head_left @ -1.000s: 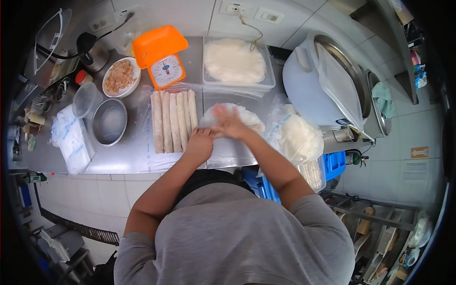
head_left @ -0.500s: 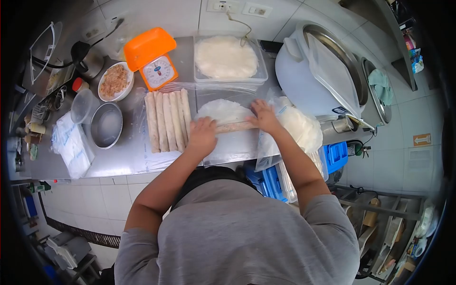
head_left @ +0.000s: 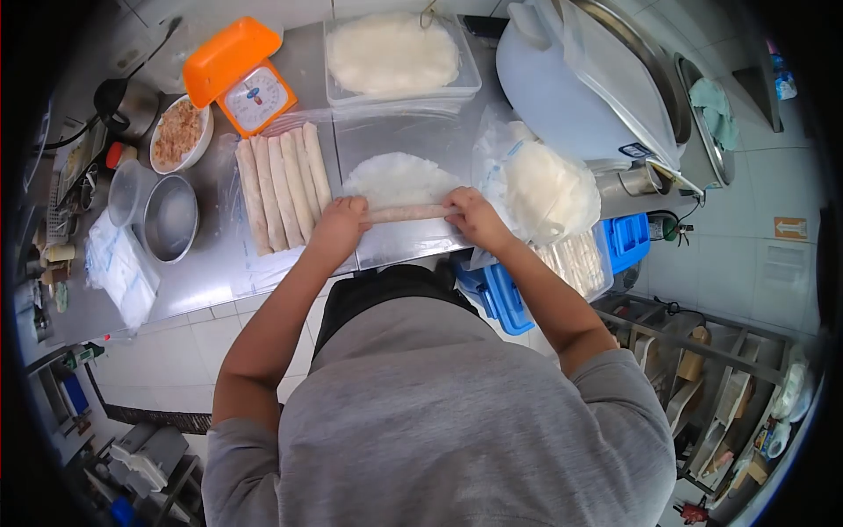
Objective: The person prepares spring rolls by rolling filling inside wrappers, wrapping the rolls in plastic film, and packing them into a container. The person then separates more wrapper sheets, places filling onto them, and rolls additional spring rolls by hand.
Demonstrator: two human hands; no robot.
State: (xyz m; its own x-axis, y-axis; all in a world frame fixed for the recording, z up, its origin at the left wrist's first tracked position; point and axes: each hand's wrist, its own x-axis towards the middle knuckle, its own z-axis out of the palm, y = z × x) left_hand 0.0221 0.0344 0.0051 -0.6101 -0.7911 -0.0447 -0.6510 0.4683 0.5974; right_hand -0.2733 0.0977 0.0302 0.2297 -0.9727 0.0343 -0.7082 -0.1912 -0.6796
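A round, thin white wrapper [head_left: 399, 180] lies flat on the steel counter. Along its near edge runs a long, slim spring roll [head_left: 408, 213] with pinkish filling showing through. My left hand [head_left: 344, 220] has its fingers curled over the roll's left end, and my right hand [head_left: 477, 218] grips the right end the same way. To the left of my left hand, several finished rolls [head_left: 283, 184] lie side by side on plastic film. Beside my right hand sits a plastic bag of round white wrappers [head_left: 551, 189].
Behind the wrapper stands a clear tub of white wrappers [head_left: 395, 57]. An orange scale [head_left: 255, 92], a bowl of pinkish filling [head_left: 182, 133] and a metal pan [head_left: 171, 220] are to the left. A large white container [head_left: 562, 83] occupies the back right. Blue-lidded boxes [head_left: 625, 241] stand below the counter's edge.
The roll has come nearer to me, and more of the wrapper shows behind it. My fingers, spread flat before, are now curled at the roll's ends. The camera view has tilted down.
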